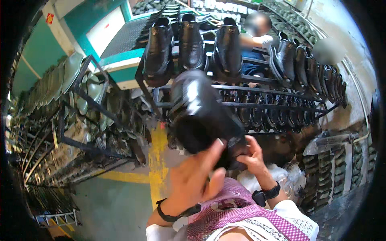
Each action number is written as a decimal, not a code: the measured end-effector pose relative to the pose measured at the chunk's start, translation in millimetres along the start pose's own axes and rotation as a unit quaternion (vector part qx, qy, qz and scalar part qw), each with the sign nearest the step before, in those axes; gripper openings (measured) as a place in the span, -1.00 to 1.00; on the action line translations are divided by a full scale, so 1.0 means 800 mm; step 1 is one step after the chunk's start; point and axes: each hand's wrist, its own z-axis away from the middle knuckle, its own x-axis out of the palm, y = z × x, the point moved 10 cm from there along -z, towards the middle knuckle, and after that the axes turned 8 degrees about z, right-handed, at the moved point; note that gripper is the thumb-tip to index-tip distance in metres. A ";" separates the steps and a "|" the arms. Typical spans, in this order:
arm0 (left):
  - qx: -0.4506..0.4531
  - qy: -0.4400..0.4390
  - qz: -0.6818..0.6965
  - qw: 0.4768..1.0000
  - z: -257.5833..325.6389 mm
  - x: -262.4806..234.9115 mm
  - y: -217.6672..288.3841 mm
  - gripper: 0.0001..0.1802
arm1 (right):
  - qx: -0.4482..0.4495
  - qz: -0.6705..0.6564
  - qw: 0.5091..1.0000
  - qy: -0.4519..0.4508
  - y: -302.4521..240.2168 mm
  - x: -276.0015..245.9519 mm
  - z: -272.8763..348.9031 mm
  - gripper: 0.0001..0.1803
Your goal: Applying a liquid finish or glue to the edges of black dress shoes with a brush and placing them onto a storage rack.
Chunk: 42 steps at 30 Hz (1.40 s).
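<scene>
I hold a glossy black shoe [201, 112] up in front of me, toe pointing away toward the rack. My right hand [250, 154] grips its heel end from the right. My left hand [197, 178] is blurred just below the shoe, fingers reaching up to its opening, apparently touching it. Both wrists wear dark bands. A pink checked cloth [237, 213] lies over my lap.
A black metal rack [265, 90] ahead carries rows of black shoes [192, 40]. Another rack [72, 116] at left holds grey-green soles. A person [257, 38] sits behind the rack. Yellow lines [157, 160] mark the floor. Stacked soles [333, 168] stand at right.
</scene>
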 end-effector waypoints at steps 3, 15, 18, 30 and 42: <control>0.108 0.021 0.085 0.990 0.005 -0.003 0.012 -0.83 | -0.190 0.008 0.965 0.179 -0.082 -0.078 0.000 -0.26; -0.472 0.023 0.259 0.842 0.221 0.077 -0.280 -0.65 | 0.040 0.073 0.987 0.135 -0.118 -0.192 -0.227 -0.54; -0.494 0.040 0.268 0.826 0.231 0.089 -0.294 -0.64 | 0.107 0.130 0.974 0.154 -0.110 -0.168 -0.217 -0.46; -0.277 -0.051 0.441 0.852 0.050 0.070 -0.100 -0.72 | -0.047 0.061 0.967 0.242 -0.058 -0.201 -0.106 -0.46; 0.218 -0.307 0.695 0.612 0.005 0.053 0.151 -0.87 | 0.039 0.023 0.956 0.289 0.027 -0.211 0.004 -0.51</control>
